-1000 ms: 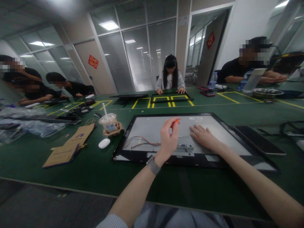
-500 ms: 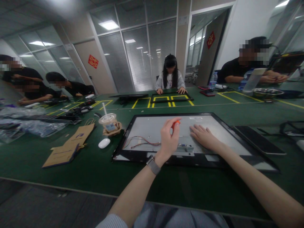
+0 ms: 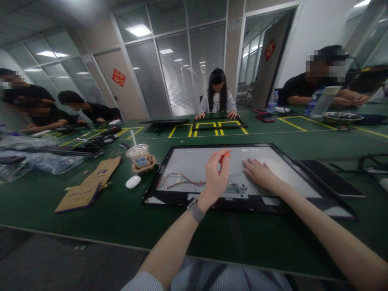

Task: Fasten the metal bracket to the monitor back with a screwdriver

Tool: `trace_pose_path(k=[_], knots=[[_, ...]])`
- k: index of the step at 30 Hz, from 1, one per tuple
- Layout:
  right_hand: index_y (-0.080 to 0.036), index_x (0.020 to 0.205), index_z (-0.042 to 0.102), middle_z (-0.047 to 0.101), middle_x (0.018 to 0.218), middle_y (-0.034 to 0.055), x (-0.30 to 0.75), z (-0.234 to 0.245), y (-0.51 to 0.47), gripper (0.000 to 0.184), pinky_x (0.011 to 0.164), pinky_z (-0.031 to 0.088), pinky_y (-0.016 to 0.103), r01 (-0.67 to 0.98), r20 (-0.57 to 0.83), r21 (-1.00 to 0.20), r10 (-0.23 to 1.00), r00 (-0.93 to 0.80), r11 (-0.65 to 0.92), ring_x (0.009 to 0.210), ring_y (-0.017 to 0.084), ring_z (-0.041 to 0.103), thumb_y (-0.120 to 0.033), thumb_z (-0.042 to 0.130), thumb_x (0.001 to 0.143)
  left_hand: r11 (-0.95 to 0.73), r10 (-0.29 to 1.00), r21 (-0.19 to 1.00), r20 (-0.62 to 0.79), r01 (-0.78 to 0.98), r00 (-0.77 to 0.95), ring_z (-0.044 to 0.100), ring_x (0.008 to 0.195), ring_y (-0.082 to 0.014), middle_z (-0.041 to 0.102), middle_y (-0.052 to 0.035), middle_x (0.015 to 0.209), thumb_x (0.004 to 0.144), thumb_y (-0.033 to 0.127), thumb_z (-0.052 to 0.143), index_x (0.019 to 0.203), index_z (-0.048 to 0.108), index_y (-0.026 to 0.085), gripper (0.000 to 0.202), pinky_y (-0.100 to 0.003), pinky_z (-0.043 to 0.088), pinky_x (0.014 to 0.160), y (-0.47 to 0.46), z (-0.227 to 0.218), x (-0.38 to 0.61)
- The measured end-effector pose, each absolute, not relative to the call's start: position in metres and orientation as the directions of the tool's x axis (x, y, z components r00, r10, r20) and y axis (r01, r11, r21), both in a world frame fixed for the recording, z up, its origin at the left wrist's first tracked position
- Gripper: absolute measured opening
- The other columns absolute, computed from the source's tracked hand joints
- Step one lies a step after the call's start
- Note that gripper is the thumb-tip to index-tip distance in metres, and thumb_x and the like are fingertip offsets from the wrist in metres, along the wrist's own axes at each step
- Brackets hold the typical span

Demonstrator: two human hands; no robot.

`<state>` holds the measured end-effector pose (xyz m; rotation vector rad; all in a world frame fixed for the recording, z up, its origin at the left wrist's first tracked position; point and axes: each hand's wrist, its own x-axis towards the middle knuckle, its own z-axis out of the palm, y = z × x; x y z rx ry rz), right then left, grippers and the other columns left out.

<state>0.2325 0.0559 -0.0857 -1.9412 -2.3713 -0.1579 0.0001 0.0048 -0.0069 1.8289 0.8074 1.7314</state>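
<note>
My left hand (image 3: pixel 216 171) is closed around the orange handle of a screwdriver (image 3: pixel 225 157), held above a flat display panel (image 3: pixel 188 159). Only part of the tool shows between the fingers. Spread flat on the panel's grey back, my right hand (image 3: pixel 262 173) lies with its fingers apart. A black frame surrounds the panel, which rests on the green table. Close to my left hand, a metal bracket with connectors (image 3: pixel 238 190) sits near the panel's front side. Thin coloured cables (image 3: pixel 178 180) run across the panel to the left of that hand.
Left of the panel are a drink cup (image 3: pixel 140 155) in a cardboard holder, a white mouse (image 3: pixel 133 182) and a brown paper bag (image 3: pixel 87 186). A black slab-like device (image 3: pixel 330 178) lies at the right. Across the table, a person touches a black frame (image 3: pixel 220 128).
</note>
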Motion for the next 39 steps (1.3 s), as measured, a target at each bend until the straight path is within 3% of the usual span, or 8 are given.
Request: trace_pose_path(k=[39], knots=[[-0.017,0.150,0.046,0.042,0.157,0.0177,0.2329,-0.0884,0.0576,0.059,0.111,0.035,0.063,0.983,0.124,0.022,0.975,-0.184,0.182,0.143,0.038,0.038,-0.039,0.020,0.101,-0.695,0.718,0.714,0.696,0.078,0.029,0.066,0.098,-0.0201,0.070,-0.0082,0.111,0.102,0.028,0.048,0.116,0.068,0.022,0.025,-0.037,0.055,0.089,0.0046,-0.0075,0.0001]])
